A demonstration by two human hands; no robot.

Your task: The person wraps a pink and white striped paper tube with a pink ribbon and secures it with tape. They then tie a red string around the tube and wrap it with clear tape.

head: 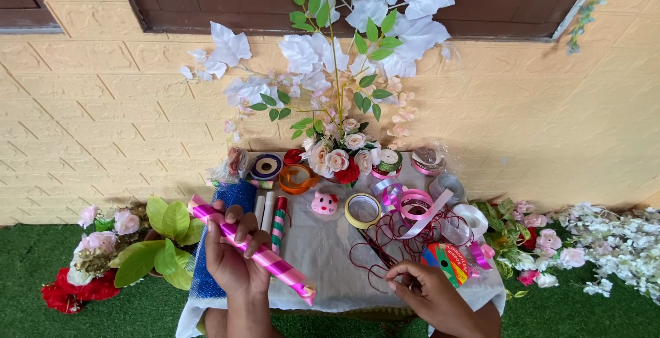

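Two hands work: our left hand grips the pink striped roll lower centre; right hand pinches dark red wire; we keep both steady.

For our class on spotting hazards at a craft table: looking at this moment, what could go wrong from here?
1. The long pink striped foil roll in the left hand juts past the table's front edge; a loose grip might drop it.
2. The right hand works in tangled dark red wire; pulling could snag the pink curling ribbon or drag nearby spools off.
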